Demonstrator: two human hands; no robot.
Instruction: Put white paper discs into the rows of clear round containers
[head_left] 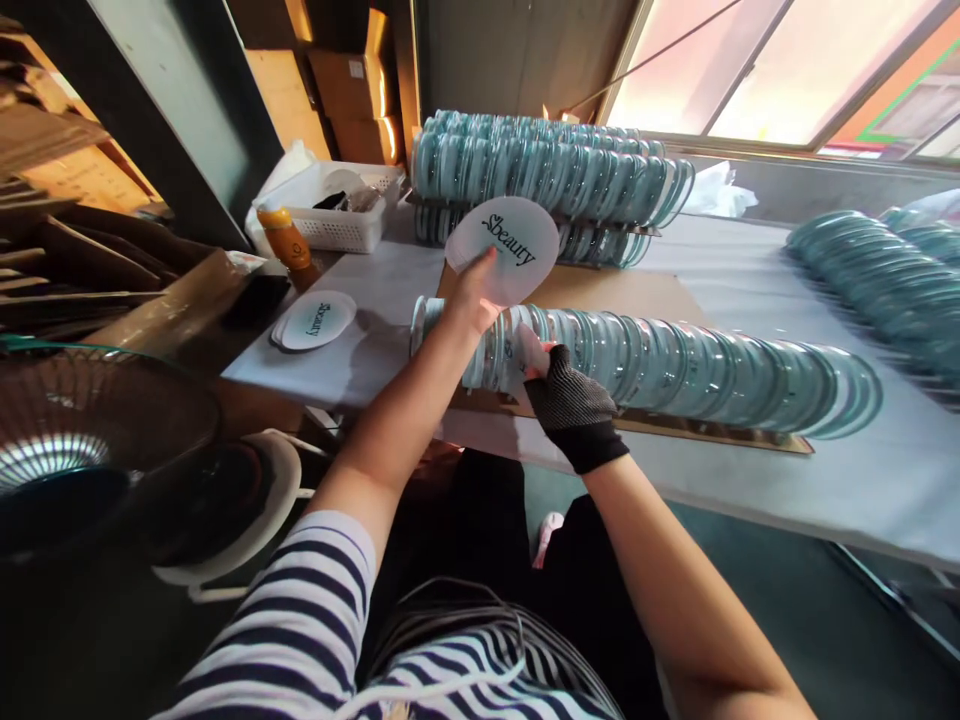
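Above the near row, my left hand (480, 290) is closed on a round white card (517, 225) printed "beauty", its thumb across the printed face. A long row of clear round lids (660, 365) stands on edge along a cardboard strip. My right hand (570, 395), in a black fingerless mesh glove, is at the left part of this row. Its fingers are closed on a pale piece whose kind I cannot make out, among the lids. More round white cards (319, 320) lie in a small pile at the table's left end.
Stacked rows of lids (540, 170) stand behind, and others (877, 290) at the right. A white basket (345, 225) and an orange bottle (285, 238) are at the back left. A fan (97, 440) and a stool (277, 500) stand left of the table (750, 480).
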